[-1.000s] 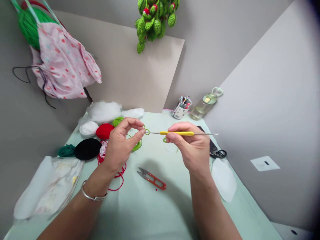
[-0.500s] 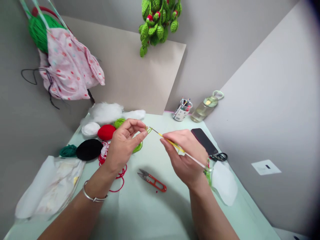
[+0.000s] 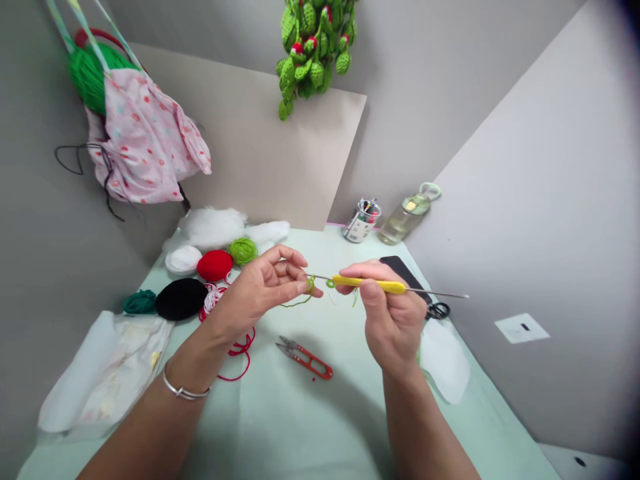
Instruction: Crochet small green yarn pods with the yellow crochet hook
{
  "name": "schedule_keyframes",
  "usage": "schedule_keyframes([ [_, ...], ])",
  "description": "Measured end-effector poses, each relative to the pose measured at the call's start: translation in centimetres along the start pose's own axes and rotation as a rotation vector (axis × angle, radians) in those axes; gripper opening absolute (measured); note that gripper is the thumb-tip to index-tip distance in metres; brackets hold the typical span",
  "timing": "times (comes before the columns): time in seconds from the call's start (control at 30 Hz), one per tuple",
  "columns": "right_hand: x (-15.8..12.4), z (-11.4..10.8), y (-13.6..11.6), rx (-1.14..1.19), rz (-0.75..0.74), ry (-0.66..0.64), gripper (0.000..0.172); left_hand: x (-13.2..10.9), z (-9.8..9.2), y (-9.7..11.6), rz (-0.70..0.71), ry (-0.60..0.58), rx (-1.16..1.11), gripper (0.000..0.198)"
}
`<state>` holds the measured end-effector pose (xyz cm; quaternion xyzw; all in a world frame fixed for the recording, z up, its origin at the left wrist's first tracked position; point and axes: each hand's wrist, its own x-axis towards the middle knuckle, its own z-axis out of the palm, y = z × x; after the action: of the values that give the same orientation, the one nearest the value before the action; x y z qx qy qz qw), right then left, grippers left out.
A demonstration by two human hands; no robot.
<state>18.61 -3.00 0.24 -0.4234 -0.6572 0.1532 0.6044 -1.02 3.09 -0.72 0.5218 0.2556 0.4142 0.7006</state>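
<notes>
A crochet hook (image 3: 373,285) with a yellow handle and metal ends is held almost level in my right hand (image 3: 393,313), its fingers closed round the handle. Its thin left end reaches to the fingertips of my left hand (image 3: 267,280), which are pinched on light green yarn (image 3: 311,283). Small green loops sit on the hook's shaft, and a strand of the yarn hangs below my left fingers. Under both hands, red-handled thread snips (image 3: 313,363) lie on the table, blades pointing left.
At left lie a red yarn ball (image 3: 215,265), a green yarn ball (image 3: 243,251), a black ball (image 3: 181,299) and white stuffing (image 3: 213,225). A pen cup (image 3: 361,223), water bottle (image 3: 407,217), phone (image 3: 403,273) and black scissors (image 3: 439,311) are at right. Crocheted green leaves (image 3: 315,53) hang above.
The hook has turned from slanting to nearly level, and its yellow handle now shows in full. Green loops now sit along its shaft. My hands have shifted slightly; the view moved a little.
</notes>
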Motion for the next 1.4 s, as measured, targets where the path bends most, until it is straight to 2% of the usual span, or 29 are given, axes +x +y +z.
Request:
schedule_keyframes([
  [0.2, -1.5, -0.9, -0.1, 0.163, 0.221, 0.099, 0.03, -0.4, 1.0, -0.5, -0.025, -0.042, -0.006, 0.022],
  [0.4, -3.6, -1.5, 0.5, 0.324, 0.373, 0.148, 0.033, -1.9, 2.1, -1.5, -0.082, -0.002, -0.036, 0.015],
  [0.57, -5.1, -0.6, 1.1, 0.62, 0.598, 0.191, 0.038, -3.2, 2.2, -2.6, -0.149, -0.002, -0.115, 0.019],
  [0.67, -6.1, 0.2, 1.4, 0.794, 0.704, 0.163, 0.032, -3.7, 2.7, -3.4, -0.181, 0.005, -0.172, 0.023],
  [0.77, -7.0, 0.8, 1.7, 0.859, 0.775, 0.126, 0.031, -4.1, 3.5, -4.2, -0.183, 0.022, -0.194, 0.022],
  [0.87, -7.7, 1.1, 1.9, 0.798, 0.778, 0.111, 0.027, -4.5, 4.2, -5.0, -0.144, 0.068, -0.135, 0.017],
  [0.93, -8.0, 1.3, 2.2, 0.696, 0.707, 0.105, 0.025, -4.7, 4.6, -5.4, -0.11, 0.134, -0.047, 0.016],
  [1.03, -8.4, 1.5, 2.5, 0.549, 0.586, 0.101, 0.022, -5.0, 5.0, -5.9, -0.08, 0.234, 0.057, 0.021],
  [1.1, -8.4, 1.6, 2.6, 0.525, 0.562, 0.092, 0.021, -5.0, 5.2, -6.0, -0.08, 0.264, 0.066, 0.028],
  [1.27, -8.1, 1.6, 2.6, 0.528, 0.594, 0.051, 0.011, -4.9, 5.2, -6.1, -0.124, 0.297, 0.008, 0.041],
  [1.4, -8.1, 1.6, 2.8, 0.594, 0.728, 0.072, 0.017, -5.0, 5.0, -6.3, -0.208, 0.283, -0.045, 0.041],
])
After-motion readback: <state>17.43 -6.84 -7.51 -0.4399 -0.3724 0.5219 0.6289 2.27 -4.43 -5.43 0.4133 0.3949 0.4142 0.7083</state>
